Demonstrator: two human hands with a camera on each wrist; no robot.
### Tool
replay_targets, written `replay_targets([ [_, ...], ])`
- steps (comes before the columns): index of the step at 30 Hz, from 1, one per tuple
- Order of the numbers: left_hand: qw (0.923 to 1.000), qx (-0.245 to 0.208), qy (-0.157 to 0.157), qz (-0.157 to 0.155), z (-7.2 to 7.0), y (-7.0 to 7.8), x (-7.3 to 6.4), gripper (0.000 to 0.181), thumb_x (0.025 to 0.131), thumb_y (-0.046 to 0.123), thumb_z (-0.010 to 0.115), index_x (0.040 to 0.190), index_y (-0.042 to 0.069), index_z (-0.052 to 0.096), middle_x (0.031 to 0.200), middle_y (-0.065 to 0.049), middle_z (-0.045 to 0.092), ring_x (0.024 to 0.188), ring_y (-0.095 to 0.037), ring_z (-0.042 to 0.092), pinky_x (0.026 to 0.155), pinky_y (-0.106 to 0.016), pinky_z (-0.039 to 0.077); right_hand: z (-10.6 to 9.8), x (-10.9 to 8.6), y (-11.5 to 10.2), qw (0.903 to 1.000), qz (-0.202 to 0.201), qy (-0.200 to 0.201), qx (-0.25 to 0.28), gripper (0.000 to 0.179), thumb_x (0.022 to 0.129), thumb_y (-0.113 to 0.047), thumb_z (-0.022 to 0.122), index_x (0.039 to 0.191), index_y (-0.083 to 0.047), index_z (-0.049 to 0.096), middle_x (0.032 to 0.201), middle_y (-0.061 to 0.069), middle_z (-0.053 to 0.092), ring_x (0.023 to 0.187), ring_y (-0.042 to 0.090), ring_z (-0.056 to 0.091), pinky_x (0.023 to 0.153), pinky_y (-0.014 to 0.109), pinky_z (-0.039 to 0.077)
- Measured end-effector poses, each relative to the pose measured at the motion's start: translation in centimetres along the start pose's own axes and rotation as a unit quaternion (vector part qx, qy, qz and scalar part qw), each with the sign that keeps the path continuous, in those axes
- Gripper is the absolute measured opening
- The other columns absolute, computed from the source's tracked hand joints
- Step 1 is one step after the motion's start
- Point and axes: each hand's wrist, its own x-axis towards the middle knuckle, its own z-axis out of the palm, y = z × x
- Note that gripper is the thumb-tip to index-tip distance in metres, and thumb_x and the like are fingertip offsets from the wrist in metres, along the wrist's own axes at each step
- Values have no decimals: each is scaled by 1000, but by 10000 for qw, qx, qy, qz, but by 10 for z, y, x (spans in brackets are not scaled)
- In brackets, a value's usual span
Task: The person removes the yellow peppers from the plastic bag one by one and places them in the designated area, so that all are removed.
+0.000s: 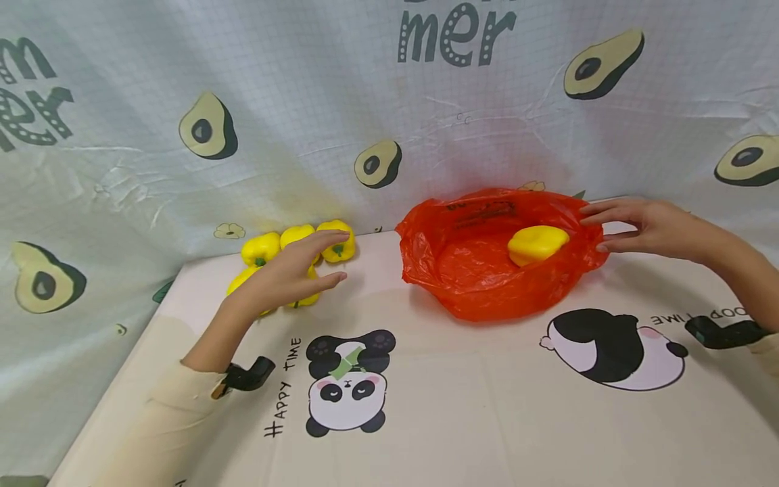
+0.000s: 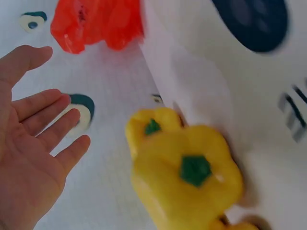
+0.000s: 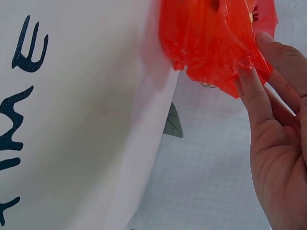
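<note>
A red plastic bag (image 1: pixel 487 297) stands with its mouth spread wide, and one yellow bell pepper (image 1: pixel 538 244) lies inside. My right hand (image 1: pixel 657 228) holds the bag's right rim between fingers and thumb; the right wrist view also has this hand (image 3: pixel 283 110) at the crinkled red bag (image 3: pixel 206 43). Over at the left, several yellow bell peppers (image 1: pixel 260 249) sit close together. My left hand (image 1: pixel 289 274) hovers over them, fingers extended and thumb apart, partly hiding some. In the left wrist view that hand (image 2: pixel 36 139) holds nothing, beside a green-stemmed pepper (image 2: pixel 192 172).
The table is covered by a pale cloth (image 1: pixel 462 406) printed with pandas and lettering. Behind it hangs a whitish curtain (image 1: pixel 292 101) with avocado prints, close to the bag and peppers. A black wrist device (image 1: pixel 249 374) sits on the left wrist, another (image 1: pixel 727 333) on the right.
</note>
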Motion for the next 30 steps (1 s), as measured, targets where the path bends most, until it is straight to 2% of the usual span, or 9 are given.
replay_targets([
  [4, 9993, -23, 101, 373, 3, 18, 15, 62, 96, 29, 71, 151, 13, 48, 154, -5, 47, 144, -26, 40, 119, -48, 34, -1, -1, -1, 9999, -118, 50, 72, 45, 81, -7, 85, 124, -7, 73, 124, -32, 49, 111, -19, 40, 71, 15, 55],
  [7, 9963, -29, 233, 824, 5, 31, 28, 55, 97, 28, 69, 147, 12, 53, 151, -4, 51, 141, -23, 44, 116, -44, 38, -1, -2, -1, 9997, -177, 67, 144, 44, 81, -5, 84, 123, -7, 73, 123, -36, 48, 112, -20, 40, 71, 13, 55],
  [11, 9888, -234, 225, 1458, 9, 47, 46, 45, 97, 20, 69, 139, 6, 60, 142, -6, 59, 131, -22, 52, 107, -40, 47, 0, -1, -3, 9996, -249, 88, 141, 43, 81, -6, 84, 123, -7, 73, 125, -33, 50, 112, -19, 41, 72, 13, 54],
  [13, 9860, -319, 132, 1632, 10, 56, 55, 41, 97, 18, 68, 136, 6, 62, 137, -5, 61, 124, -21, 56, 100, -36, 52, 2, -1, -5, 9995, -273, 96, 132, 43, 81, -6, 84, 122, -8, 74, 126, -29, 52, 112, -18, 40, 72, 13, 54],
  [17, 9839, -335, -132, 1750, 13, 74, 73, 37, 98, 19, 66, 133, 9, 63, 132, -2, 62, 108, -18, 60, 90, -30, 54, 4, 1, -7, 9996, -224, 56, 149, 43, 81, -7, 85, 122, -8, 74, 127, -25, 53, 112, -17, 40, 72, 13, 54],
  [19, 9827, -238, -254, 1819, 13, 84, 82, 36, 98, 20, 64, 133, 11, 63, 132, 0, 62, 104, -18, 61, 90, -29, 53, 3, 2, -8, 9996, -222, 40, 143, 43, 81, -8, 85, 123, -8, 73, 130, -17, 56, 112, -17, 40, 72, 14, 55],
  [24, 9782, 86, -624, 1979, 16, 108, 108, 36, 100, 21, 64, 135, 12, 63, 134, -1, 62, 113, -16, 58, 99, -26, 48, 2, 0, -6, 9995, -293, 14, -90, 42, 83, -12, 84, 123, -11, 74, 136, 8, 60, 112, -19, 37, 73, 15, 54],
  [25, 9774, 119, -698, 1993, 16, 113, 113, 37, 100, 21, 64, 135, 12, 63, 134, -1, 62, 115, -16, 57, 100, -25, 47, 1, -1, -5, 9995, -278, 16, -127, 42, 83, -13, 84, 124, -11, 73, 137, 9, 60, 113, -19, 36, 73, 16, 54],
  [30, 9755, -7, -1112, 1900, 20, 134, 142, 40, 99, 22, 66, 137, 11, 61, 134, -1, 62, 111, -16, 58, 96, -22, 49, -1, -8, -2, 10000, -27, 42, -62, 40, 86, -16, 82, 125, -14, 73, 133, -17, 55, 114, -16, 36, 74, 15, 53],
])
